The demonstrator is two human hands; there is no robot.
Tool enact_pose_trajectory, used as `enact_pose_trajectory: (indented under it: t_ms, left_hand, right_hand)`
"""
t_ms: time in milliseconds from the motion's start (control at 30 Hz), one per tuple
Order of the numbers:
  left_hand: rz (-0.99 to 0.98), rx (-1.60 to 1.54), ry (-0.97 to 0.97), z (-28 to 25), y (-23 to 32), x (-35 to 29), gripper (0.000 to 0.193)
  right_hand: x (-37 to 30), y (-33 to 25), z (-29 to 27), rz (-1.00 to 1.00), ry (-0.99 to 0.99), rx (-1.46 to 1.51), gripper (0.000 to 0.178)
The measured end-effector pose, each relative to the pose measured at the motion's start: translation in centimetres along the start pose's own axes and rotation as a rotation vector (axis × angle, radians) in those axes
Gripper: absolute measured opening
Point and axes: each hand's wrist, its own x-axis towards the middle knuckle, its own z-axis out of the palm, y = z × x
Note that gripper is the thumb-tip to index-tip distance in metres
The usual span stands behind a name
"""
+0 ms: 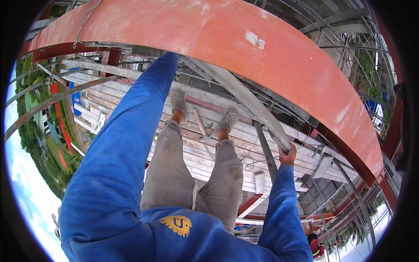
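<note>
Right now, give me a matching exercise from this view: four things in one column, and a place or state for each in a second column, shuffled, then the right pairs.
Things:
1. right hand
2. hammer
3. red steel beam
4. left sleeve

Places or states:
A. arching overhead
B. lying on the planks between the feet
C. gripping a grey metal bar
D. reaching up behind the beam, hand hidden

Pairs: 1-C, 2-B, 3-A, 4-D
</note>
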Motion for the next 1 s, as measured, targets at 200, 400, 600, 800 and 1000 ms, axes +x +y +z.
enact_pose_trajectory:
  t_ms: [200,400,600,800,1000]
  left_hand:
    - [-0.214,-0.648,0.126,4.2,-3.9,-11.9,0.115]
    - [-0.295,-0.636,-0.311,13.7,1.7,-23.3,0.102]
    - [-0.370,-0.817,-0.023,19.6,-0.2,-21.1,0.075]
    - [-0.521,-1.032,0.090,19.6,-0.5,-19.8,0.072]
    - [-0.599,-1.049,-0.095,14.2,-0.1,-18.0,0.060]
  right_hand:
    - [-1.2,0.7,-0.2,-0.018,0.008,-0.052,0.047]
    - [-0.6,1.0,-1.2,-0.021,0.002,-0.067,0.047]
    - [-3.2,1.3,0.6,-0.174,0.001,-0.151,0.042]
    - [-5.1,1.3,1.2,-0.186,-0.030,-0.159,0.027]
    - [-6.4,1.9,3.2,-0.214,0.003,-0.174,0.043]
